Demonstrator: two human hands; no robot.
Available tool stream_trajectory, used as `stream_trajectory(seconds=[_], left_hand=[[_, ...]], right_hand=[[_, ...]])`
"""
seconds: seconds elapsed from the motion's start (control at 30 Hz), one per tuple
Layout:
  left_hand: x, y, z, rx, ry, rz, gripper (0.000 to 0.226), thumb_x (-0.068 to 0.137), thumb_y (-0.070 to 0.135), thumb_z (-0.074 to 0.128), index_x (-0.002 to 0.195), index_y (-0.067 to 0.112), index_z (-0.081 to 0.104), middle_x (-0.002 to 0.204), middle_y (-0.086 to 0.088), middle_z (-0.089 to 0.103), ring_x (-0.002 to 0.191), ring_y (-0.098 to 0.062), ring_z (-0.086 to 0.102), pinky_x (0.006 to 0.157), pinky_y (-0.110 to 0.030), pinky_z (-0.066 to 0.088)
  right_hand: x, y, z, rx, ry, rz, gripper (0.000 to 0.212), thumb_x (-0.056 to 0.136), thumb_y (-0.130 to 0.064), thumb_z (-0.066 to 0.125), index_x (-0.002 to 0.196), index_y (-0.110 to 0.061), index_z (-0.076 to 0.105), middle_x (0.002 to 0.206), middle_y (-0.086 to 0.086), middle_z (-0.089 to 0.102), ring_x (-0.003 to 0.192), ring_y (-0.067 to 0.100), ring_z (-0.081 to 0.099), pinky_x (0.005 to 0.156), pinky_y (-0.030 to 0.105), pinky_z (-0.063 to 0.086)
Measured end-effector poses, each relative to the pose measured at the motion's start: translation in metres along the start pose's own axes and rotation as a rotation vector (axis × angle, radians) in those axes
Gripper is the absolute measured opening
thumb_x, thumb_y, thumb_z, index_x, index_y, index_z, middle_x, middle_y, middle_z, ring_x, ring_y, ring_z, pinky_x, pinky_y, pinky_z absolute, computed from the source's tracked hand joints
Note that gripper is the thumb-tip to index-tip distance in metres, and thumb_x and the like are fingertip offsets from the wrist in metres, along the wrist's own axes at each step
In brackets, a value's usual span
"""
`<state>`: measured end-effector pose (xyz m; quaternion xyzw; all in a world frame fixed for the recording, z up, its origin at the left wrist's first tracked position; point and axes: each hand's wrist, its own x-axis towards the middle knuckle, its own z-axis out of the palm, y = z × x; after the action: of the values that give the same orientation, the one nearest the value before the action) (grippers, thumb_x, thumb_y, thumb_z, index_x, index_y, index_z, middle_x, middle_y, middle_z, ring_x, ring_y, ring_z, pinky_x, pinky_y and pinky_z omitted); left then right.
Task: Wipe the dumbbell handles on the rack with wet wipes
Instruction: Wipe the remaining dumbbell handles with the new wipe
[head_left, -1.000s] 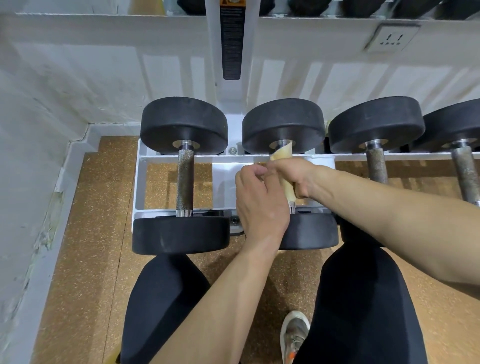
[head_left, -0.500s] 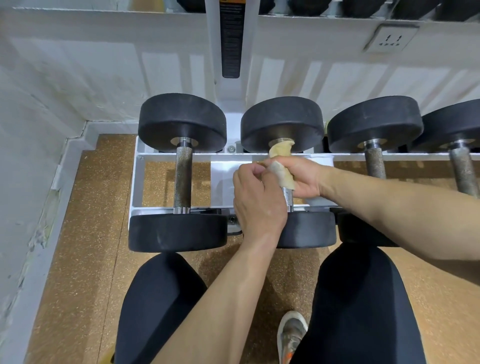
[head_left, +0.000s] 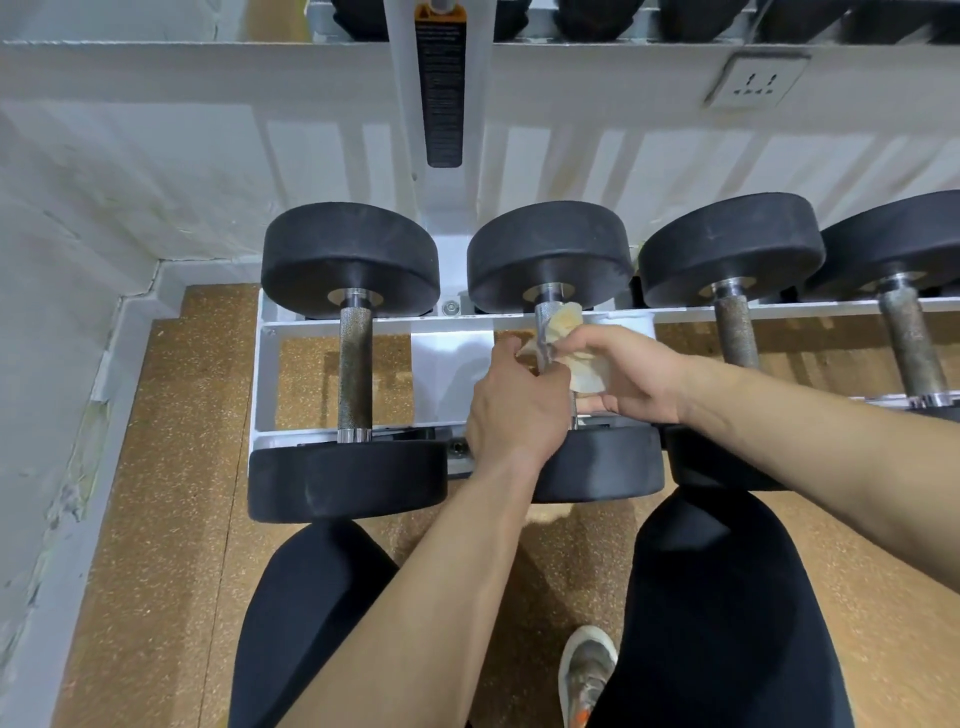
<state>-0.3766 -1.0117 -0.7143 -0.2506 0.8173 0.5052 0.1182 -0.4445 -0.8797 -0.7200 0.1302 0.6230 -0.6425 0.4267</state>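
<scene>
My right hand grips the wipe against the second handle on the rack. My left hand pinches its other end, so the wipe wraps round and scrubs every side.

Wipe is crumpled and stained tan, looped round the second handle near its far end. I see my left hand pinching one end and my right hand gripping the bunched rest. That handle shows bright metal beside the wipe. The first handle is dark, knurled and bare. The third handle and fourth handle look rust-speckled. All four lie across the white rack, with black heads front and back.
</scene>
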Motion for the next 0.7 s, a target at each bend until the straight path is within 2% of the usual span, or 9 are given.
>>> stream_trajectory(seconds=[0.07,0.13,0.23,0.3,0.4,0.5,0.6,0.67,0.7], left_hand=[[0.003,0.001,0.000,-0.009,-0.051,-0.016,0.047,0.090,0.054,0.059,0.132,0.036,0.051,0.117,0.011,0.066,0.110,-0.019,0.062,0.086,-0.034,0.045],[0.006,0.001,0.000,-0.053,-0.071,-0.003,0.051,0.084,0.060,0.064,0.128,0.037,0.055,0.115,0.013,0.067,0.109,-0.017,0.063,0.094,-0.038,0.049],[0.012,-0.002,0.001,-0.140,-0.109,0.047,0.050,0.077,0.055,0.075,0.121,0.037,0.057,0.112,0.013,0.070,0.104,-0.012,0.066,0.091,-0.034,0.050],[0.017,-0.001,0.000,-0.183,-0.096,0.066,0.032,0.080,0.044,0.078,0.105,0.033,0.060,0.100,0.012,0.070,0.097,-0.012,0.066,0.082,-0.029,0.048],[0.020,0.007,-0.004,-0.143,-0.005,0.152,0.008,0.085,0.030,0.071,0.083,0.029,0.064,0.088,0.010,0.067,0.088,-0.014,0.063,0.075,-0.028,0.047],[0.013,0.017,-0.010,-0.228,0.042,0.279,0.003,0.079,0.029,0.065,0.078,0.028,0.068,0.094,0.004,0.069,0.087,-0.015,0.065,0.078,-0.034,0.052],[-0.002,0.029,-0.020,-0.489,-0.171,0.333,0.012,0.085,0.012,0.061,0.077,0.020,0.064,0.077,0.005,0.063,0.073,-0.013,0.059,0.069,-0.036,0.049],[-0.008,0.036,-0.029,-0.681,-0.328,0.311,0.012,0.080,0.008,0.056,0.089,0.012,0.063,0.081,-0.003,0.062,0.076,-0.016,0.059,0.072,-0.035,0.049],[-0.007,0.036,-0.033,-0.769,-0.387,0.278,0.023,0.076,0.009,0.053,0.097,0.008,0.062,0.088,-0.009,0.062,0.082,-0.019,0.061,0.075,-0.036,0.049]], right_hand=[[-0.006,0.002,-0.008,0.012,-0.050,-0.022,0.031,0.094,-0.028,0.050,0.120,-0.022,0.066,0.118,0.000,0.067,0.106,0.017,0.064,0.104,0.046,0.051],[-0.010,0.003,-0.011,-0.064,-0.070,-0.053,0.041,0.092,-0.035,0.048,0.127,-0.025,0.066,0.124,-0.004,0.066,0.117,0.017,0.059,0.110,0.049,0.045],[-0.017,0.002,-0.007,-0.041,-0.078,-0.104,0.040,0.099,-0.037,0.039,0.127,-0.025,0.066,0.120,-0.007,0.067,0.111,0.013,0.057,0.100,0.043,0.043],[-0.020,0.004,-0.005,-0.006,-0.032,-0.140,0.039,0.101,-0.038,0.035,0.121,-0.024,0.067,0.109,-0.007,0.069,0.102,0.012,0.058,0.094,0.040,0.044],[-0.021,0.009,-0.002,-0.008,0.171,-0.194,0.030,0.099,-0.032,0.045,0.107,-0.019,0.070,0.097,0.000,0.071,0.087,0.018,0.060,0.077,0.032,0.050],[-0.028,0.011,-0.001,-0.008,0.383,-0.308,0.020,0.095,-0.012,0.051,0.098,-0.012,0.071,0.082,0.002,0.072,0.077,0.021,0.063,0.071,0.032,0.052],[-0.032,0.007,-0.009,-0.042,0.419,-0.417,0.021,0.094,-0.012,0.051,0.109,-0.017,0.066,0.091,0.003,0.066,0.084,0.020,0.060,0.072,0.032,0.052],[-0.036,0.002,-0.016,-0.034,0.286,-0.441,0.030,0.092,-0.021,0.049,0.116,-0.021,0.067,0.100,0.002,0.065,0.090,0.017,0.060,0.073,0.030,0.051],[-0.040,-0.001,-0.018,-0.001,0.169,-0.446,0.034,0.090,-0.026,0.049,0.116,-0.018,0.068,0.100,0.003,0.065,0.091,0.018,0.060,0.075,0.031,0.051]])
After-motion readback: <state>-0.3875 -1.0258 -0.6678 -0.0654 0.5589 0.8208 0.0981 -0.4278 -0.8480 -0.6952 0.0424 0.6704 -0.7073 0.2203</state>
